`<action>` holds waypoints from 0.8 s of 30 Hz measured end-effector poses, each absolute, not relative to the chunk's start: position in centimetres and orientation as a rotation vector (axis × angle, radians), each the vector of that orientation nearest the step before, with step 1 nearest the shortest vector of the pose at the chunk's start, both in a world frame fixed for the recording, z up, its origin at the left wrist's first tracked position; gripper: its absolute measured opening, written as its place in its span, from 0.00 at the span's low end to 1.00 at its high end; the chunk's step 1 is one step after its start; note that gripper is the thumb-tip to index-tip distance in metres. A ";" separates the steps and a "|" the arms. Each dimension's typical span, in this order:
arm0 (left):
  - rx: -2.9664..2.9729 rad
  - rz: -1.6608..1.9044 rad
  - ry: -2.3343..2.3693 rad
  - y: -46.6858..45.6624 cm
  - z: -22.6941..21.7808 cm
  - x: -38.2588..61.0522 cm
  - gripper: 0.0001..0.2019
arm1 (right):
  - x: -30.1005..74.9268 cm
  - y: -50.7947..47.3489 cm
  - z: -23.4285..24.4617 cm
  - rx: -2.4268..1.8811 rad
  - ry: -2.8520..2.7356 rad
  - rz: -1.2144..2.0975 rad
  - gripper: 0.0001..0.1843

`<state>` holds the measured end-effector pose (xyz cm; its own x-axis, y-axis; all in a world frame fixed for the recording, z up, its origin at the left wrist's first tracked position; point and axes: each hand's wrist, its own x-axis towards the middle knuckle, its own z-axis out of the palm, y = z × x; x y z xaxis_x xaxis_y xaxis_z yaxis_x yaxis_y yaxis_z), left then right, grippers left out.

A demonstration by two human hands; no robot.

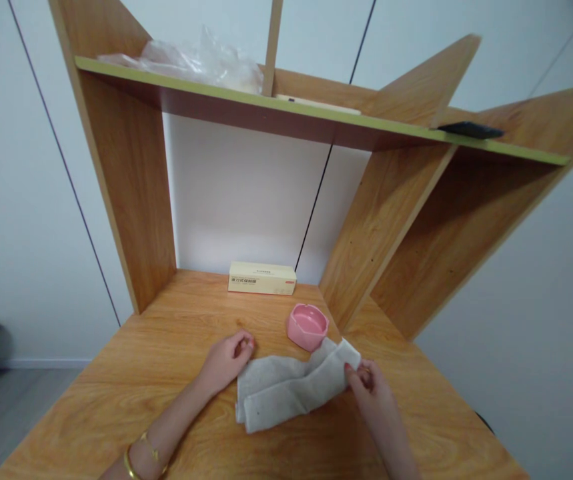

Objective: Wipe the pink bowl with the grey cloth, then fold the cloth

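Looking down on a wooden desk (166, 347), two bare hands work a pale grey cloth (286, 390) that lies near the front edge, at the centre of the view.

At 10 o'clock from the cloth, the left hand (226, 363) rests on the desk with its fingers curled toward the thumb, beside the cloth's upper left corner. I cannot tell whether it grips that corner. Gold bangles (139, 460) circle its wrist. At 3 o'clock, the right hand (371, 387) pinches the cloth's right end between thumb and fingertips.

The cloth seems doubled lengthwise into a rumpled band with uneven edges. I judge the folding part done, with straightening and further folds left.

At 1 o'clock, just beyond the cloth, sits a small pink bowl (307, 325). Farther back, at 12 o'clock, a cream box (262, 278) lies against the wall, its print too small to read. High above, a shelf (316, 110) holds a crumpled plastic bag (201, 60) with unclear contents. Both forearms are cut off at the frame's bottom.
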<state>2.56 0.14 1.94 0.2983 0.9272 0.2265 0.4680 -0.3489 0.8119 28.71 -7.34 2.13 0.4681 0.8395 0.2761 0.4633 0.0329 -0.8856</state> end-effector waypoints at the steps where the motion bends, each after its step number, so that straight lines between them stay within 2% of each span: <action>1: 2.011 0.865 1.249 0.0 2.1 2.6 0.10 | 29.5 -7.5 1.7 -1.620 -1.143 0.431 0.15; 4: 2.138 0.712 1.267 -0.3 2.8 2.6 0.10 | 31.7 -8.2 0.5 -1.694 -1.130 0.391 0.15; 8: 2.204 0.604 1.245 -0.9 4.2 2.8 0.10 | 33.1 -9.5 -0.1 -1.773 -1.162 0.164 0.19; 14: 2.366 0.331 1.197 -2.7 5.9 4.0 0.09 | 31.0 -10.3 1.8 -1.680 -1.615 0.165 0.15; 18: 2.416 0.270 1.152 -4.1 5.8 4.9 0.09 | 28.3 -9.9 2.7 -1.646 -1.866 0.207 0.21; 22: 2.415 0.297 0.997 -5.9 6.0 5.6 0.15 | 26.3 -10.0 3.0 -1.596 -2.083 0.252 0.33; 24: 2.422 0.279 0.862 -6.7 6.3 6.0 0.14 | 26.0 -10.3 3.1 -1.601 -2.158 0.306 0.36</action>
